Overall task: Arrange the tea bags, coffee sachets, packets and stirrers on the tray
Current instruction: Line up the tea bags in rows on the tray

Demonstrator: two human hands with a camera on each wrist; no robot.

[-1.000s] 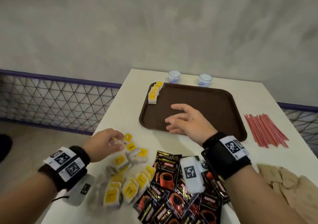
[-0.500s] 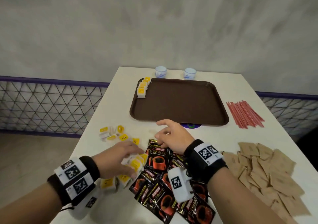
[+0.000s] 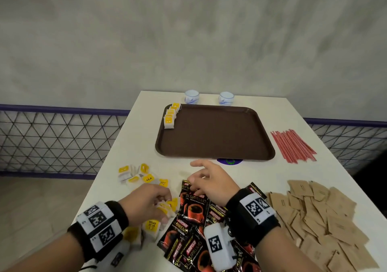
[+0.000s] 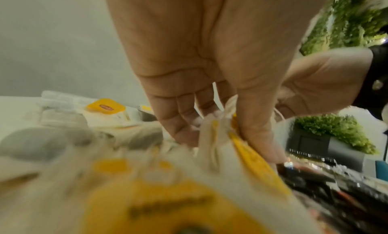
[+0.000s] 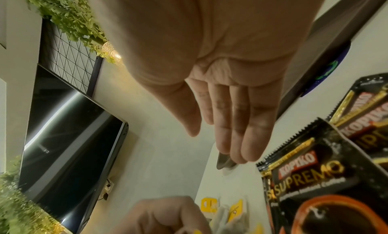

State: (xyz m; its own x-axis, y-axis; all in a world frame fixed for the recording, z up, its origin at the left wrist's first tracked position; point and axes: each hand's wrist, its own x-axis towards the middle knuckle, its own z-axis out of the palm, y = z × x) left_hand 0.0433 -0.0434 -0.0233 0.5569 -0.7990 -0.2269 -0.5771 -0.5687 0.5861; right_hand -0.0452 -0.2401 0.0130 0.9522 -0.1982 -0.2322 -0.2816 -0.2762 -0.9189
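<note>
A brown tray (image 3: 213, 137) lies mid-table with a short row of yellow-tagged tea bags (image 3: 170, 117) in its far left corner. My left hand (image 3: 164, 205) grips a small bunch of tea bags (image 4: 218, 129) from the near pile, thumb and fingers curled round them. More loose tea bags (image 3: 138, 175) lie just beyond it. My right hand (image 3: 194, 178) hovers with straight, relaxed fingers (image 5: 235, 134) over the black coffee sachets (image 3: 194, 209), holding nothing. Red stirrers (image 3: 293, 146) lie right of the tray. Brown packets (image 3: 322, 219) are heaped at the near right.
Two small white cups (image 3: 191, 96) (image 3: 226, 98) stand behind the tray at the table's far edge. A purple sticker (image 3: 229, 161) peeks out under the tray's near rim. A mesh railing (image 3: 52, 142) runs left of the table; the wall is behind.
My left hand came back from the farther tea bags to the near pile and took hold of a bunch. My right hand withdrew from the tray to above the coffee sachets.
</note>
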